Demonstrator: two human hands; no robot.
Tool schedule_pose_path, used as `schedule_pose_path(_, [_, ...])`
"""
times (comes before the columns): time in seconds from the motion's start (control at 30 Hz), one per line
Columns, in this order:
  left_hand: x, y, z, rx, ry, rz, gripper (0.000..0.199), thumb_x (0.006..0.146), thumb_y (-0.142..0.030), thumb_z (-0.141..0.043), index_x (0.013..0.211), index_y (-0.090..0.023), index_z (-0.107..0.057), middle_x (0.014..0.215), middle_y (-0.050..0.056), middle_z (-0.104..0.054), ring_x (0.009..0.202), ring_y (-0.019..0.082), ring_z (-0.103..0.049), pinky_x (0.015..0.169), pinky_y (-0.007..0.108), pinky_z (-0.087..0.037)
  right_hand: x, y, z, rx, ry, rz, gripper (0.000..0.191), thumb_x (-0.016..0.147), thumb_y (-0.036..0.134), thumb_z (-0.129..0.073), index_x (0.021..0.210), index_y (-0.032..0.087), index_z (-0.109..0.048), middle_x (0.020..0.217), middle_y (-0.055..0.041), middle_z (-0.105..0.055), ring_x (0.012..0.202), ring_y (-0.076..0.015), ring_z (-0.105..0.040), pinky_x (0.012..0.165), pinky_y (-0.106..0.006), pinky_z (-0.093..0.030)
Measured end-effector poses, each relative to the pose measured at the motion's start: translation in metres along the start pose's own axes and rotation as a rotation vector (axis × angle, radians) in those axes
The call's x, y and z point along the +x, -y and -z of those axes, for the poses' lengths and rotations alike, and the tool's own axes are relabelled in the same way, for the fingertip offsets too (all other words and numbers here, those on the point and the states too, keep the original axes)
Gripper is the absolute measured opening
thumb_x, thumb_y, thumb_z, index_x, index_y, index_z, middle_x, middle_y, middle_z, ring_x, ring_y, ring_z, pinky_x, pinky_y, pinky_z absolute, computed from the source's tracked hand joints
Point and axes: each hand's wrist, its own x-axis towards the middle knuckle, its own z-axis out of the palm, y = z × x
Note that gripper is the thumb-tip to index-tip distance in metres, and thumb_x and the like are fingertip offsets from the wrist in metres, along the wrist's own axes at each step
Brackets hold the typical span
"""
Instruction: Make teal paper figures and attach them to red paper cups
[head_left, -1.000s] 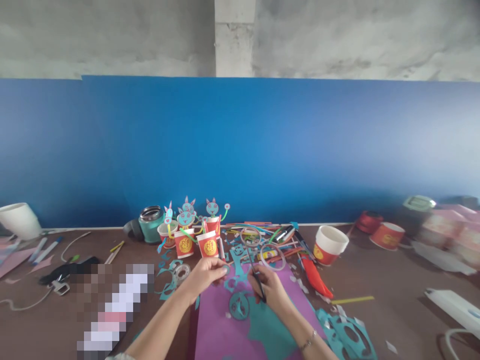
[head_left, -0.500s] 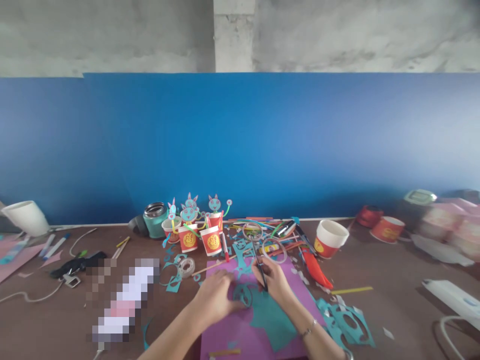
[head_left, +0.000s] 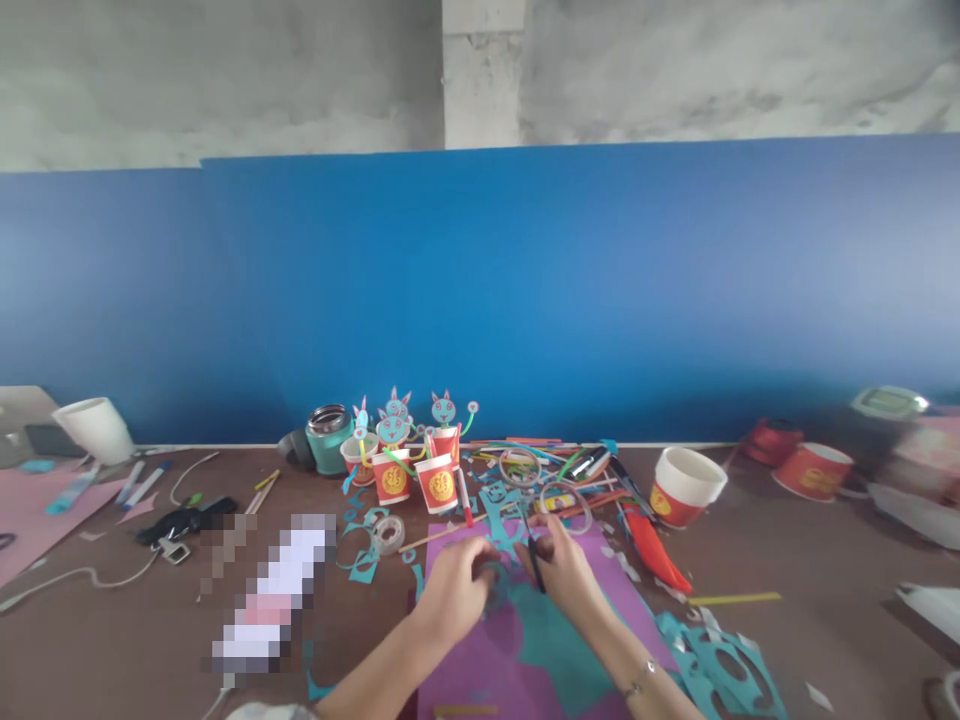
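Observation:
My right hand [head_left: 562,565] is closed around a pair of dark-handled scissors [head_left: 535,562], blades pointing away from me. Across from it my left hand [head_left: 459,590] pinches a small teal paper cutout [head_left: 498,588], blurred and partly hidden by the fingers. Both hands are over a purple sheet [head_left: 469,668]. A larger teal paper sheet [head_left: 574,655] lies on the purple one, below my right hand. Past my fingertips lie teal scraps [head_left: 496,515].
Red-and-white paper cups [head_left: 437,484] with pipe-cleaner arms and teal animal faces stand behind my left hand. Nearby are a tape roll [head_left: 388,535], a teal flask [head_left: 328,445], stacked cups [head_left: 684,488], a red pouch [head_left: 652,548], paper offcuts [head_left: 724,660] and a pile of pens.
The view has shifted slightly left, so things appear further right. My left fingers have curled in around the teal cutout, which was lying flatter beside them. The scissors stay in my right hand.

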Motion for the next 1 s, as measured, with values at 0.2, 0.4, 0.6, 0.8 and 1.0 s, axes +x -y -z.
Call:
schedule_pose_path(0.2, [0.018, 0.007, 0.035, -0.144, 0.01, 0.073, 0.027, 0.069, -0.015, -0.053, 0.091, -0.014, -0.068, 0.091, 0.008, -0.072, 0.086, 0.023, -0.065, 0.077, 0.031, -0.048, -0.005, 0.014, 0.007, -0.43, -0.048, 0.008, 0.011, 0.072, 0.031, -0.059, 0.08, 0.024, -0.055, 0.05, 0.0057, -0.051, 0.048, -0.014, -0.049, 0.047, -0.022, -0.027])
schedule_pose_path(0.4, [0.009, 0.012, 0.034, -0.169, 0.185, 0.086, 0.027, 0.075, -0.019, -0.052, 0.098, -0.014, -0.066, 0.09, 0.007, -0.072, 0.086, 0.022, -0.066, 0.076, 0.033, -0.05, -0.009, 0.023, 0.01, -0.67, -0.049, 0.085, 0.01, 0.074, 0.027, -0.054, 0.08, 0.023, -0.06, 0.074, -0.0033, -0.066, 0.078, -0.0228, -0.06, 0.063, -0.026, -0.037])
schedule_pose_path(0.6, [0.003, 0.021, 0.033, -0.013, -0.181, -0.161, 0.022, 0.082, -0.023, -0.047, 0.095, -0.019, -0.064, 0.1, 0.009, -0.067, 0.095, 0.021, -0.061, 0.084, 0.034, -0.048, -0.007, 0.014, 0.011, -0.73, -0.009, -0.021, 0.016, 0.073, 0.024, -0.052, 0.088, 0.022, -0.058, 0.074, -0.0039, -0.068, 0.074, -0.0234, -0.064, 0.059, -0.026, -0.035])
schedule_pose_path(0.8, [0.022, 0.047, 0.042, 0.089, -0.582, -0.063, 0.031, 0.078, -0.04, -0.056, 0.098, -0.016, -0.052, 0.095, 0.012, -0.063, 0.081, 0.024, -0.063, 0.07, 0.038, -0.052, -0.002, 0.009, 0.008, -0.698, -0.007, -0.088, 0.012, 0.073, 0.026, -0.055, 0.083, 0.021, -0.05, 0.065, -0.0034, -0.065, 0.063, -0.0221, -0.062, 0.052, -0.025, -0.03])
schedule_pose_path(1.0, [0.044, 0.047, 0.029, 0.093, -0.627, 0.029, 0.06, 0.069, -0.046, -0.064, 0.112, -0.013, -0.039, 0.104, 0.018, -0.06, 0.097, 0.033, -0.061, 0.079, 0.045, -0.049, 0.003, 0.004, 0.006, -0.599, -0.025, -0.097, 0.016, 0.068, 0.03, -0.061, 0.075, 0.022, -0.049, 0.059, 0.0001, -0.062, 0.057, -0.0189, -0.059, 0.051, -0.023, -0.032])
